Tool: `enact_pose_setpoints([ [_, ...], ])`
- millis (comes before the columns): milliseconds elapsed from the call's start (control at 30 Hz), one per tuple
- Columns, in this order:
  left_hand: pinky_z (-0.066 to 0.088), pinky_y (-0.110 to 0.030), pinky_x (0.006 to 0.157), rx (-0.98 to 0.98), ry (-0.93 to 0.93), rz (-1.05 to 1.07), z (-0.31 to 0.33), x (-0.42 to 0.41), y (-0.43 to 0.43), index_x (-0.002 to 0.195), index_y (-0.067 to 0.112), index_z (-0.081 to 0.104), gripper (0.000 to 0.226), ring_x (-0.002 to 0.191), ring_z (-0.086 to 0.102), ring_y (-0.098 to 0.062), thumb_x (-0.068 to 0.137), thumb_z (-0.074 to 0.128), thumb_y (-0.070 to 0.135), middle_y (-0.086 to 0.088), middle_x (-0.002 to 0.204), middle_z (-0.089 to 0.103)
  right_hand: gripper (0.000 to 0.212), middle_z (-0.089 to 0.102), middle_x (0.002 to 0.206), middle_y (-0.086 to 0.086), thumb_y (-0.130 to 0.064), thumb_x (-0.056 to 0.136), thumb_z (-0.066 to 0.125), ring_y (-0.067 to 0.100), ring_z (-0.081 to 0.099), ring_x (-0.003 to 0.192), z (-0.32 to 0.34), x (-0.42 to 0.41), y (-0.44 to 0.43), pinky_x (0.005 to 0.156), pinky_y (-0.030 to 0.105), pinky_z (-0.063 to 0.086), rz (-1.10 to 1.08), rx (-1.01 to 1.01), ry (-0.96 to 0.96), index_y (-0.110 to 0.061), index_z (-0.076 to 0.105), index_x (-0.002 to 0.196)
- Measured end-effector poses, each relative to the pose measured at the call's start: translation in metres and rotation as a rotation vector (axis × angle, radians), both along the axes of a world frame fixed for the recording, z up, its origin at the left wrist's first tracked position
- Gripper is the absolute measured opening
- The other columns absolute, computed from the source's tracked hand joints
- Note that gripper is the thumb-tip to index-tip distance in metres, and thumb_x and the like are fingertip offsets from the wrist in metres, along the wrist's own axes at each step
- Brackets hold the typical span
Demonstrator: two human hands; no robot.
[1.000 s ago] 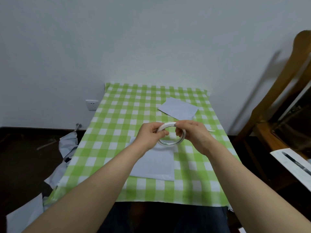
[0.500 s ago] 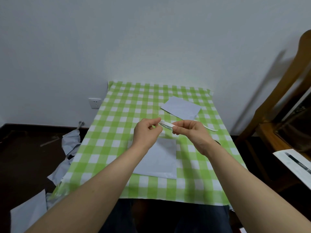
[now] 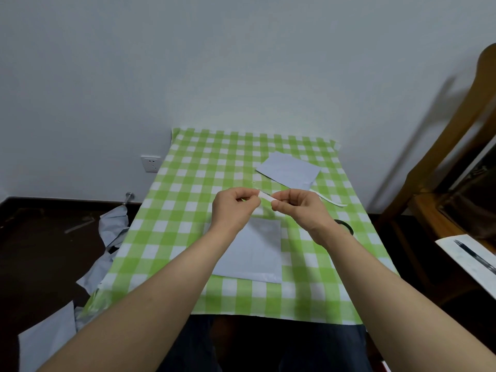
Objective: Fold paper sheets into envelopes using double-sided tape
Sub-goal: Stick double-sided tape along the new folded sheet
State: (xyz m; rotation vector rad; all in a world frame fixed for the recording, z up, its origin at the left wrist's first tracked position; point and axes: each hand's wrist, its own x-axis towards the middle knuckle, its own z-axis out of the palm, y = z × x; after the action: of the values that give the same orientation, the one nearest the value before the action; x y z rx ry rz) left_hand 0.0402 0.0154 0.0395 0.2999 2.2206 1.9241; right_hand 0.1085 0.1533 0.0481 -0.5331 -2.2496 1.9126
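L hand [image 3: 236, 210] + R hand [image 3: 300, 208] pinch tape strip [image 3: 265, 196] ends.
Hold it taut, lay straight along paper [image 3: 257, 253] edge, w/o creases.

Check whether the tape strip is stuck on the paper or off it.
Off it: the left hand and right hand pinch the tape strip by its ends, above the paper sheet.

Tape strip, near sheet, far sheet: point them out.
Tape strip [image 3: 265, 195], head view, its exposed middle.
Near sheet [image 3: 257, 253], head view, bare middle.
Far sheet [image 3: 288, 170], head view, centre.
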Motion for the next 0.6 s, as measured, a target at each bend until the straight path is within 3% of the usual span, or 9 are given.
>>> enact_pose_setpoints([
  [133, 0.048, -0.018, 0.074, 0.061, -0.019, -0.012, -0.001, -0.002, 0.001, 0.074, 0.019, 0.07, 0.008, 0.076, 0.062, -0.01, 0.078, 0.074, 0.013, 0.003, 0.078, 0.068, 0.011, 0.063, 0.078, 0.001, -0.01, 0.082, 0.071, 0.01, 0.058, 0.074, 0.0, -0.001, -0.002, 0.073, 0.015, 0.047, 0.001, 0.025, 0.006, -0.021, 0.068, 0.081],
  [367, 0.044, -0.012, 0.066, 0.047, -0.026, -0.033, -0.005, -0.004, 0.002, 0.071, 0.021, 0.064, 0.015, 0.072, 0.056, -0.009, 0.083, 0.069, 0.012, 0.003, 0.074, 0.062, 0.011, 0.065, 0.076, -0.006, -0.013, 0.089, 0.063, 0.0, 0.057, 0.07, -0.002, -0.003, 0.0, 0.067, 0.008, 0.043, 0.025, 0.109, -0.002, -0.021, 0.07, 0.092],
  [500, 0.042, -0.014, 0.067, 0.045, -0.032, -0.035, -0.008, -0.008, 0.005, 0.071, 0.022, 0.063, 0.016, 0.073, 0.054, -0.01, 0.084, 0.068, 0.012, 0.005, 0.074, 0.06, 0.026, 0.067, 0.077, -0.009, -0.006, 0.092, 0.052, 0.001, 0.055, 0.084, -0.005, -0.007, 0.004, 0.087, 0.018, 0.039, 0.025, 0.089, -0.042, -0.016, 0.068, 0.11],
  [600, 0.041, -0.016, 0.066, 0.03, -0.021, -0.049, -0.013, -0.013, 0.007, 0.072, 0.022, 0.062, 0.016, 0.067, 0.05, -0.008, 0.084, 0.069, 0.013, 0.007, 0.072, 0.057, 0.031, 0.069, 0.091, -0.007, -0.01, 0.094, 0.05, 0.005, 0.055, 0.104, -0.014, -0.013, 0.008, 0.1, 0.023, 0.035, 0.03, 0.202, -0.081, -0.018, 0.064, 0.12],
])
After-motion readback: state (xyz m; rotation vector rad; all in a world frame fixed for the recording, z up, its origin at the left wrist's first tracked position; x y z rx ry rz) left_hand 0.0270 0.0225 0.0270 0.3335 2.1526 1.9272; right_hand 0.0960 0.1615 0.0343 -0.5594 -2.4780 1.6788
